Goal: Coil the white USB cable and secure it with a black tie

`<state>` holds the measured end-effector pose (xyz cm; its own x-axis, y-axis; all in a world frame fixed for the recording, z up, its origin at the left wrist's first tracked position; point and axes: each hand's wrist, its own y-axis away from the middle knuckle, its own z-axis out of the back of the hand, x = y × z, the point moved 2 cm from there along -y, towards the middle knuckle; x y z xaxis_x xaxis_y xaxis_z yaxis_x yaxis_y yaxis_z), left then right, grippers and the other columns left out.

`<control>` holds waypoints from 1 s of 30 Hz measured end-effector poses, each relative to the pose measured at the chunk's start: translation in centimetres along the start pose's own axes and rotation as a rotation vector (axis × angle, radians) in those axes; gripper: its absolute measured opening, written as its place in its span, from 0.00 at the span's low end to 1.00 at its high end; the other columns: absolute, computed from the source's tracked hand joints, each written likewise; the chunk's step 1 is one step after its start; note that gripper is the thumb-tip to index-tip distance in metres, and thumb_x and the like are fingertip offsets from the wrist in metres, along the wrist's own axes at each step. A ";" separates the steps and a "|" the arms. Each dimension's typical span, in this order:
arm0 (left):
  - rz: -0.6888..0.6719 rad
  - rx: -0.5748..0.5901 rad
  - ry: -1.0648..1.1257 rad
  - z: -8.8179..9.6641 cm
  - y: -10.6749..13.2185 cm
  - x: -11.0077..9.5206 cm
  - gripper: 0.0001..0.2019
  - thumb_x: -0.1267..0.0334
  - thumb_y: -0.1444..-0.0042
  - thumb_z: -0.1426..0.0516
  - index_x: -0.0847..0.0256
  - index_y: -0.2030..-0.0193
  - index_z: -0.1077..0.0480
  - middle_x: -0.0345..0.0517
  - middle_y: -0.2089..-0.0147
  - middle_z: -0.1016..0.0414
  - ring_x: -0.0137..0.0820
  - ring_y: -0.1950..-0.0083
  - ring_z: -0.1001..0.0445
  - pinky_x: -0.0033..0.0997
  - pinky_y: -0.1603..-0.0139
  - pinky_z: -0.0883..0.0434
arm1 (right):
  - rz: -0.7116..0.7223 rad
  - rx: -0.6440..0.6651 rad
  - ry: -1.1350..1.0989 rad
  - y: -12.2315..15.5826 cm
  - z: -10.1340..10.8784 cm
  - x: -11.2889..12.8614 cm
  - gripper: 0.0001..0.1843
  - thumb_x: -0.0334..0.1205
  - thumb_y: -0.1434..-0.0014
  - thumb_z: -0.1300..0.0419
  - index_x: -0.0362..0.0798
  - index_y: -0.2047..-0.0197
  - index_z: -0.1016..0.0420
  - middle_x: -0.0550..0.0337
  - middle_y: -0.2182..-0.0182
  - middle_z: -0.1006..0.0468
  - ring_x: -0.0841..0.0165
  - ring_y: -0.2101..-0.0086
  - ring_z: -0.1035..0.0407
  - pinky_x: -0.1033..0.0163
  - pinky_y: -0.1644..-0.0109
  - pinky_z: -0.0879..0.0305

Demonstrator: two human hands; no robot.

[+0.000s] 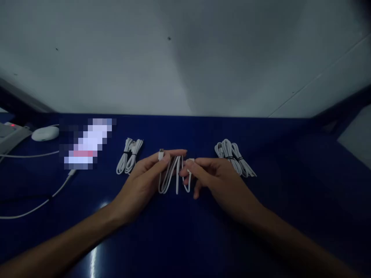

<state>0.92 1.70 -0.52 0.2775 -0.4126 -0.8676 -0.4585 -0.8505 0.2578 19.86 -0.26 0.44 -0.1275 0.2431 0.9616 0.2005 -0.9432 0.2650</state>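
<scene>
A white USB cable (177, 177) hangs in loose folds between my two hands, over the blue table. My left hand (145, 177) pinches the folds between thumb and fingers, with a USB plug standing up above the thumb. Between the thumb and fingers of my right hand (216, 175) is the cable's other end, a white connector partly covered by the thumb. To the left lies a coiled white cable bundle (129, 156) bound with a black tie. More coiled white cables (232, 154) with black ties lie just beyond my right hand.
A blurred-out lit phone (88, 143) lies at left with a white charging cable (59, 190) attached. Beside it are a white rounded case (45, 133) and a power strip (11, 135) with a red light. A pale wall (130, 69) rises behind the blue table (179, 239).
</scene>
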 end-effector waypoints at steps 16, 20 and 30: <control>-0.025 -0.028 -0.008 0.0 0.6 1.0 0.18 0.49 0.25 0.40 0.54 0.38 0.17 0.49 0.53 0.16 0.39 0.50 0.19 0.37 0.50 0.24 | 0.080 0.139 0.036 0.8 -1.9 -1.0 0.21 0.52 0.19 0.46 0.51 0.55 0.17 0.57 0.52 0.20 0.67 0.59 0.19 0.58 0.51 0.18; -0.046 -0.105 -0.007 -0.3 0.8 0.9 0.18 0.49 0.26 0.38 0.55 0.39 0.15 0.52 0.48 0.15 0.42 0.43 0.19 0.37 0.47 0.24 | 0.126 0.177 -0.018 0.9 -1.9 -0.7 0.17 0.49 0.20 0.43 0.55 0.51 0.12 0.57 0.44 0.20 0.66 0.53 0.20 0.57 0.45 0.20; -0.074 -0.082 -0.114 -1.0 1.5 1.2 0.20 0.46 0.25 0.40 0.50 0.36 0.17 0.50 0.38 0.16 0.44 0.39 0.19 0.42 0.38 0.25 | 0.151 0.183 -0.096 1.2 -2.1 -0.8 0.17 0.49 0.21 0.40 0.56 0.57 0.11 0.59 0.52 0.15 0.62 0.50 0.22 0.53 0.38 0.27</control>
<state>1.40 -0.37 -0.78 0.2079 -0.3124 -0.9269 -0.3687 -0.9028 0.2216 18.16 -2.08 -0.19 0.0085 0.1312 0.9913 0.3837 -0.9159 0.1179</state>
